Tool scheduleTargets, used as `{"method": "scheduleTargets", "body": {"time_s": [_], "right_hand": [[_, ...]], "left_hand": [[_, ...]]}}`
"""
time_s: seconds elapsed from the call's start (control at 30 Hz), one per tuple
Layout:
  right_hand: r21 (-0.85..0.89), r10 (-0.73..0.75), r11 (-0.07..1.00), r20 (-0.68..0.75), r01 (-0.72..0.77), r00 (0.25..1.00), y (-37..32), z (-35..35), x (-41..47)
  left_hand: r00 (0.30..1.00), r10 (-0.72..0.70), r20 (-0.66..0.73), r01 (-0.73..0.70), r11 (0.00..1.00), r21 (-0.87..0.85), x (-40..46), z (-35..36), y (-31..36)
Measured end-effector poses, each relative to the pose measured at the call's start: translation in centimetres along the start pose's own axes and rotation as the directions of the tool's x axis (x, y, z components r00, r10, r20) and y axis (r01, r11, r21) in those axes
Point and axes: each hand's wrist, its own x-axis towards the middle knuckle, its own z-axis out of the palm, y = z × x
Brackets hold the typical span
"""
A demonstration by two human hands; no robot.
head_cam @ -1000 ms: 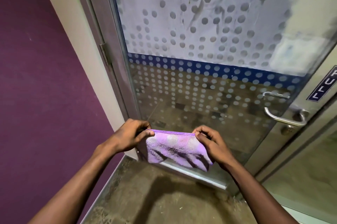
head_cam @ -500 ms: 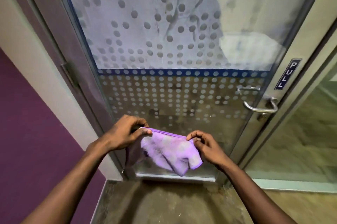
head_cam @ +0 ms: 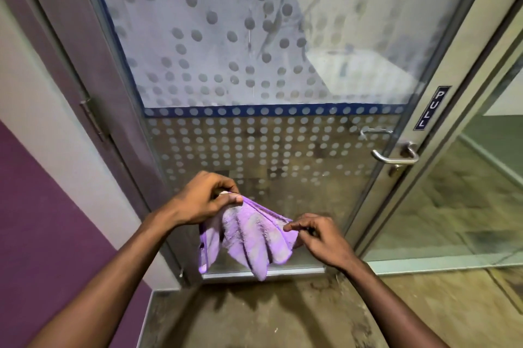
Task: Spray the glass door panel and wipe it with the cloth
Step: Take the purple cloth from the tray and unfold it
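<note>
The glass door panel (head_cam: 254,70) fills the upper view, frosted with grey dots, a blue band across its middle and smeared streaks in its upper half. In front of its lower part I hold a purple cloth (head_cam: 249,237) between both hands. My left hand (head_cam: 203,200) pinches the cloth's upper left corner between thumb and fingers. My right hand (head_cam: 319,237) pinches its right edge, lower than the left. The cloth hangs bunched in folds between them. No spray bottle is in view.
A metal lever handle (head_cam: 396,156) and a PULL sign (head_cam: 431,108) sit on the door's right frame. A hinge (head_cam: 92,118) is on the left frame, beside a purple and white wall (head_cam: 34,195). A fixed glass pane (head_cam: 464,195) stands right. Stained concrete floor (head_cam: 268,316) lies below.
The view has swung right and squared up to the door. My hands have come closer together and the cloth, stretched flat before, now hangs gathered in folds, my right hand lower.
</note>
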Motion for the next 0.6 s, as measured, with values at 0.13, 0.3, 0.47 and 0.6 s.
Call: {"method": "scheduleTargets", "body": {"time_s": [0.13,0.3,0.47,0.6], "right_hand": [[0.020,-0.001,1.000,-0.107,0.003,0.994,-2.0,4.0,-0.6],[0.099,0.033,0.995,-0.311,-0.002,0.950,-3.0,9.2,0.4],[0.094,0.007,0.995,-0.315,0.024,0.949,-4.4,11.4,0.9],[0.067,-0.080,0.993,-0.253,0.100,0.964,-5.0,12.6,0.9]], "left_hand": [[0.997,0.060,0.044,-0.060,0.998,-0.009,0.3,-1.0,0.7],[0.986,0.134,0.097,-0.137,0.990,0.024,-0.4,-2.8,0.6],[0.977,0.165,0.135,-0.169,0.985,0.021,-2.0,-4.3,-0.1],[0.987,0.121,0.106,-0.125,0.992,0.031,-3.2,-5.4,-1.1]]}}
